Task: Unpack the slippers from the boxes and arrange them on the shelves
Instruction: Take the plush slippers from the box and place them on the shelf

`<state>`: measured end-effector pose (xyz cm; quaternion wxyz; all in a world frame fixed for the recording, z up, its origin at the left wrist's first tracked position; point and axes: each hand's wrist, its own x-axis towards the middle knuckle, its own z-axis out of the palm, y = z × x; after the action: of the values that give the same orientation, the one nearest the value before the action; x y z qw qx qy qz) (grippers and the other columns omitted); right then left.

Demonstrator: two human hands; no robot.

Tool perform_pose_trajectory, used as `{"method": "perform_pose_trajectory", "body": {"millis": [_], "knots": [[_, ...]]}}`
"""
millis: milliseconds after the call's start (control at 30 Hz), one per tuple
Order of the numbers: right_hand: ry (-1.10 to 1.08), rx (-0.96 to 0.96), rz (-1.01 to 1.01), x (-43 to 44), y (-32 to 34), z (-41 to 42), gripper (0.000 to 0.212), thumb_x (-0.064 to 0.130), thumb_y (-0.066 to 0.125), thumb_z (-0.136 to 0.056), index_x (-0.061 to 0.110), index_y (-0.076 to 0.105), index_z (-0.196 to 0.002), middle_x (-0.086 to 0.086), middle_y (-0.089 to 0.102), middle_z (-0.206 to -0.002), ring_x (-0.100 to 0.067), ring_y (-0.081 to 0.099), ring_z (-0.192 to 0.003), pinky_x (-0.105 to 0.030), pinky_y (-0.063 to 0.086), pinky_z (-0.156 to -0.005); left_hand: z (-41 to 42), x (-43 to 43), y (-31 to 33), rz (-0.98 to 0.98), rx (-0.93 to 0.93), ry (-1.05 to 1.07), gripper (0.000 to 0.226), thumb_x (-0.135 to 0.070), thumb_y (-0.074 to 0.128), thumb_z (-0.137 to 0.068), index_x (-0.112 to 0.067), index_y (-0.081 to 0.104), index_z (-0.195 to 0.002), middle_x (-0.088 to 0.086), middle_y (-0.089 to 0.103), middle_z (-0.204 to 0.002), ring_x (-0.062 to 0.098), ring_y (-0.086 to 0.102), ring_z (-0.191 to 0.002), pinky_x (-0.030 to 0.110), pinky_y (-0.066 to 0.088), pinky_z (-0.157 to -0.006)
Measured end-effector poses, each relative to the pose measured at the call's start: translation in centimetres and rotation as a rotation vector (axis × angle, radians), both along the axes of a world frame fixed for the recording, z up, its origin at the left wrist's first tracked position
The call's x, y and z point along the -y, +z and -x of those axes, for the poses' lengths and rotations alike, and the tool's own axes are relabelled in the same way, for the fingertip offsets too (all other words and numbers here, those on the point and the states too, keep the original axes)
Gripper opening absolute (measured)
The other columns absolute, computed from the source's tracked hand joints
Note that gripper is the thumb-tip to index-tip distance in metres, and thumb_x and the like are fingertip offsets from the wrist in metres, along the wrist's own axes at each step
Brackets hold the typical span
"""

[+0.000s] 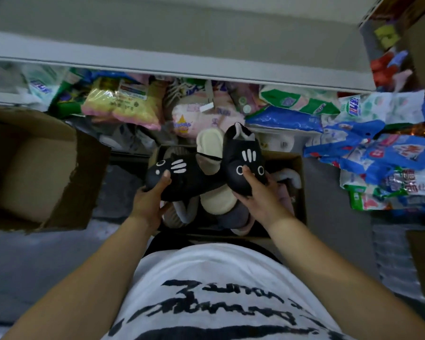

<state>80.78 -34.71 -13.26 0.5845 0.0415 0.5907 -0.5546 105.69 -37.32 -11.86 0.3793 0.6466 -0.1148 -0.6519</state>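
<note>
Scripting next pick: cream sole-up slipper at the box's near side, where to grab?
Probably pinch the cream slipper across its rounded near end, from above: sole faces up, that end is bare, held black slippers hide its far part.

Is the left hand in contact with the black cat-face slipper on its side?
Touching. The head view shows the left hand with its thumb lying on the black cat-face slipper and its fingers curled beneath.
</note>
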Motion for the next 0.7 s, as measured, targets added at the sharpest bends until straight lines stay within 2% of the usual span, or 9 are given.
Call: {"method": "perform_pose_trajectory", "body": {"millis": [67,200,267,333,467,567,667,700], "knots": [[-0.049,0.018,-0.008,0.0,0.5,-0.1,0.099,0.032,0.102,-0.048,0.026,0.056,-0.135,-0.006,0.061,-0.139,-0.036,0.057,-0.126,-0.059,0.058,-0.084,-1.4,0.4,0.0,-0.026,-0.036,-0.01,0.068,-0.053,0.082,-0.074,-0.008,0.069,-0.124,0.009,0.075,-0.116,0.026,0.072,-0.109,0.044,0.058,-0.091],[-0.121,0.085,0.0,-0.5,1.2,-1.4,0.061,0.023,0.084,-0.081,0.026,0.056,-0.136,-0.005,0.062,-0.138,-0.031,0.06,-0.122,-0.055,0.058,-0.089,-2.6,2.2,0.6,-0.017,-0.012,-0.196,0.041,-0.041,0.075,-0.089,-0.01,0.072,-0.115,0.006,0.078,-0.109,0.021,0.075,-0.099,0.038,0.06,-0.081],[-0.134,0.114,0.009,-0.9,1.4,-2.4,0.054,0.024,0.076,-0.089,0.027,0.054,-0.139,-0.005,0.063,-0.137,-0.029,0.061,-0.122,-0.05,0.06,-0.087,-3.2,3.2,1.2,-0.001,-0.015,-0.309,0.036,-0.038,0.074,-0.09,-0.011,0.072,-0.113,0.005,0.078,-0.108,0.019,0.075,-0.096,0.038,0.062,-0.08],[-0.14,0.111,0.042,-1.0,1.5,-3.4,0.055,0.024,0.074,-0.091,0.026,0.052,-0.142,-0.005,0.063,-0.137,-0.028,0.061,-0.121,-0.047,0.061,-0.083,-4.1,4.1,1.8,0.031,-0.029,-0.344,0.032,-0.035,0.072,-0.092,-0.009,0.073,-0.111,0.007,0.078,-0.108,0.021,0.075,-0.098,0.037,0.063,-0.078],[-0.172,0.107,0.14,-0.5,1.8,-5.2,0.054,0.022,0.073,-0.091,0.022,0.052,-0.141,-0.008,0.064,-0.137,-0.03,0.062,-0.123,-0.051,0.058,-0.09,-6.6,5.7,2.1,0.064,-0.157,-0.271,0.034,-0.036,0.066,-0.094,-0.012,0.074,-0.117,0.007,0.074,-0.121,0.023,0.07,-0.112,0.04,0.062,-0.086],[-0.154,0.094,0.152,0.2,1.4,-6.9,0.056,0.021,0.078,-0.087,0.021,0.054,-0.139,-0.007,0.066,-0.134,-0.031,0.064,-0.121,-0.056,0.056,-0.092,-8.2,7.0,2.5,0.076,-0.307,-0.178,0.028,-0.034,0.058,-0.099,-0.022,0.083,-0.103,0.004,0.073,-0.123,0.02,0.07,-0.113,0.038,0.057,-0.095],[-0.073,0.112,0.072,0.1,0.5,-9.9,0.06,0.02,0.082,-0.085,0.023,0.055,-0.138,-0.007,0.065,-0.135,-0.031,0.064,-0.121,-0.057,0.056,-0.092,-8.9,8.0,2.7,0.086,-0.344,-0.188,0.027,-0.029,0.058,-0.099,-0.017,0.076,-0.116,0.006,0.072,-0.125,0.02,0.07,-0.112,0.039,0.053,-0.099],[-0.041,0.064,0.024,-0.2,-0.2,-10.7,0.066,0.017,0.085,-0.082,0.024,0.053,-0.139,-0.006,0.064,-0.137,-0.03,0.064,-0.121,-0.055,0.058,-0.089,-8.9,8.0,2.7,0.073,-0.325,-0.206,0.026,-0.026,0.06,-0.098,-0.015,0.071,-0.119,0.007,0.072,-0.125,0.021,0.071,-0.111,0.039,0.054,-0.098]]}}
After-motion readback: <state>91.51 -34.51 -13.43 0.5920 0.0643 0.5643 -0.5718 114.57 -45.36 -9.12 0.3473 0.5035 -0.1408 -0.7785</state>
